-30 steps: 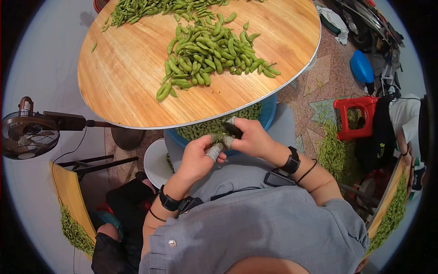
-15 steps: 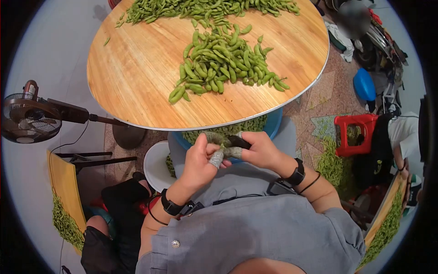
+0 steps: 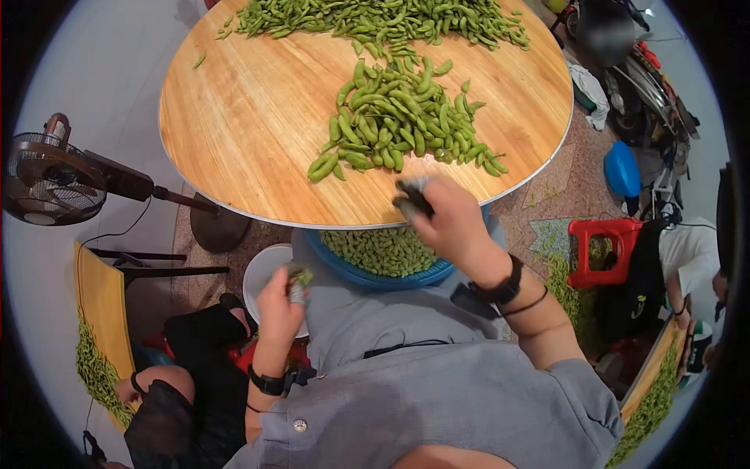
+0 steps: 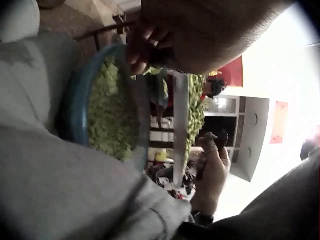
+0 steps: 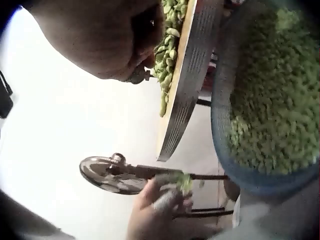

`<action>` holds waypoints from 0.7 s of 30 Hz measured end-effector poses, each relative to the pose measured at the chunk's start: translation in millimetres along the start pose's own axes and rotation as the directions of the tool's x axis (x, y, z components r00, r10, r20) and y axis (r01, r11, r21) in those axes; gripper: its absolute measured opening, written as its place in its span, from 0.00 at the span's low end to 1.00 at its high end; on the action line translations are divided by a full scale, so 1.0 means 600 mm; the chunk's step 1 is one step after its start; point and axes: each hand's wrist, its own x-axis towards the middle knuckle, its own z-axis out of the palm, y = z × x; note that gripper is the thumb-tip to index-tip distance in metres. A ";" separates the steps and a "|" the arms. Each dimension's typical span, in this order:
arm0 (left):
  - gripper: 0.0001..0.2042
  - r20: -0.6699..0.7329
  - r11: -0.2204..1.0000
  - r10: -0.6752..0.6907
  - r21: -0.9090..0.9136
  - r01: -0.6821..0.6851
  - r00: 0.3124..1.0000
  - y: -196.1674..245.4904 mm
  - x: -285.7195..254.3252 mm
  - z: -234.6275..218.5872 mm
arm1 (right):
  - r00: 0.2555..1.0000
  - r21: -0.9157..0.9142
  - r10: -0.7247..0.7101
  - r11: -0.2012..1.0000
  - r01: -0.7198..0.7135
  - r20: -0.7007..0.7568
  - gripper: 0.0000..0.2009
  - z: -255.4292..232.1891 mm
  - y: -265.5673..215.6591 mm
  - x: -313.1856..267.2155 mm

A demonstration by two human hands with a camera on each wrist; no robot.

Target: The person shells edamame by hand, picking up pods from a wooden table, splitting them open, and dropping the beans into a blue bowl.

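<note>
My left hand (image 3: pixel 281 309) is over the white bucket (image 3: pixel 258 273), with grey wrapping on its fingers. Pale green edamame pod shells (image 5: pixel 185 183) show between its fingertips, blurred in the right wrist view. My right hand (image 3: pixel 453 223) reaches over the near table edge, fingers apart, toward a loose pile of edamame pods (image 3: pixel 398 117). Grey and dark coverings show on its fingers. Between my knees, partly under the table, sits a blue basin (image 3: pixel 375 280) of shelled green beans (image 3: pixel 379 252).
A round wooden table (image 3: pixel 250 133) fills the front, a larger heap of pods (image 3: pixel 391 19) at its far side. A fan (image 3: pixel 58 176) stands at left, a red stool (image 3: pixel 605 252) at right. Other people sit on both sides by tables with pods.
Both hands were together over the basin, working on a pod. Now they are apart: the left has moved left over the bucket with green shells, the right forward over the table edge.
</note>
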 end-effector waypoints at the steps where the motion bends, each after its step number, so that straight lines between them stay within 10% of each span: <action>1: 0.16 -0.030 0.942 0.044 0.335 -0.031 0.999 -0.022 -0.011 -0.014 | 0.998 -0.061 -0.033 0.998 0.030 -0.047 0.07 0.010 0.006 0.018; 8: 0.17 -0.188 0.785 0.153 0.620 -0.003 0.970 -0.022 -0.041 -0.031 | 0.993 -0.204 -0.057 0.978 0.035 -0.102 0.10 0.038 0.046 0.044; 12: 0.12 -0.081 0.973 0.223 -0.044 -0.227 0.972 0.062 0.020 -0.005 | 0.913 0.244 0.357 0.884 -0.399 0.197 0.10 -0.016 0.027 0.020; 15: 0.12 -0.035 0.903 0.286 -0.325 -0.281 0.958 0.131 0.058 0.036 | 0.845 0.534 0.323 0.664 -0.523 0.425 0.10 -0.037 0.011 -0.002; 21: 0.11 0.405 0.564 0.128 -0.781 0.269 0.905 0.181 0.105 0.070 | 0.802 0.563 0.316 0.583 -0.586 0.507 0.09 -0.049 0.009 -0.022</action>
